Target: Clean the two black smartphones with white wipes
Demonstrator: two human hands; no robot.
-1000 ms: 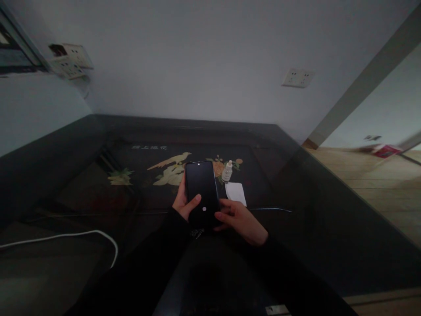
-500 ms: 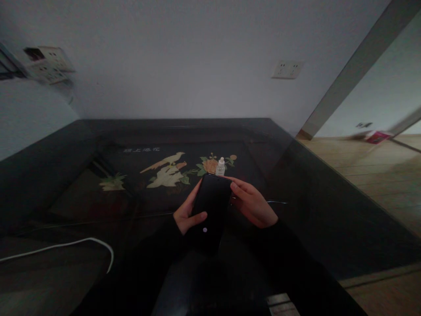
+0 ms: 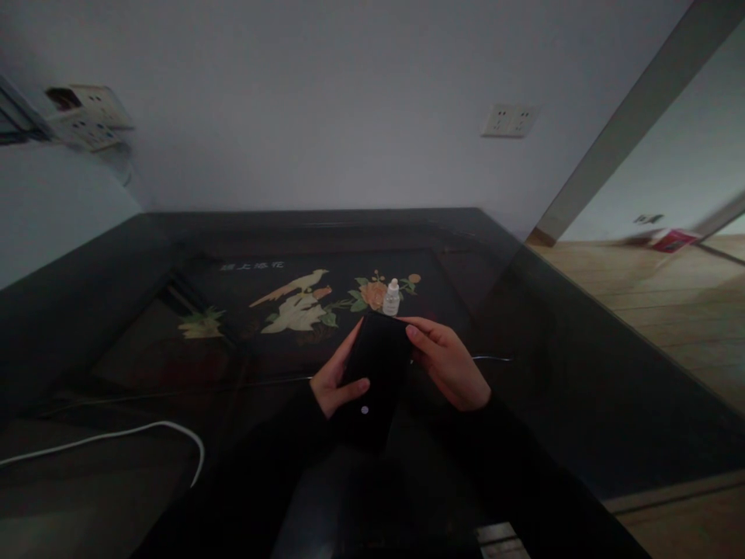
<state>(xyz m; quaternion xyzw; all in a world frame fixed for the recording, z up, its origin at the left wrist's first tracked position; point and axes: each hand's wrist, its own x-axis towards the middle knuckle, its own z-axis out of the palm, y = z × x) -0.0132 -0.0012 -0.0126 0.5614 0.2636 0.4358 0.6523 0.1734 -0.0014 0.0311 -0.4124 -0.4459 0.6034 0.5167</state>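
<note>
A black smartphone (image 3: 381, 357) is held between my two hands above the near part of the dark table. Its screen is dark except for a small pale round mark low on it. My left hand (image 3: 339, 380) grips the left edge, its thumb lying across the screen. At the top right corner, my right hand (image 3: 447, 361) is closed on the phone, thumb on the front and fingers behind, partly hidden. Just beyond the phone's top edge stands a small white dropper bottle (image 3: 392, 298), upright.
The glossy black table (image 3: 552, 373) carries a bird-and-flower picture (image 3: 296, 307). A white cable (image 3: 116, 436) curves across the left side. One wall socket (image 3: 511, 120) is at back right, others (image 3: 93, 116) at left. A pale object (image 3: 501, 539) lies at the bottom edge.
The phone has tilted slightly and its top edge sits a little lower in view, so more of the bottle shows. Both hands keep their hold.
</note>
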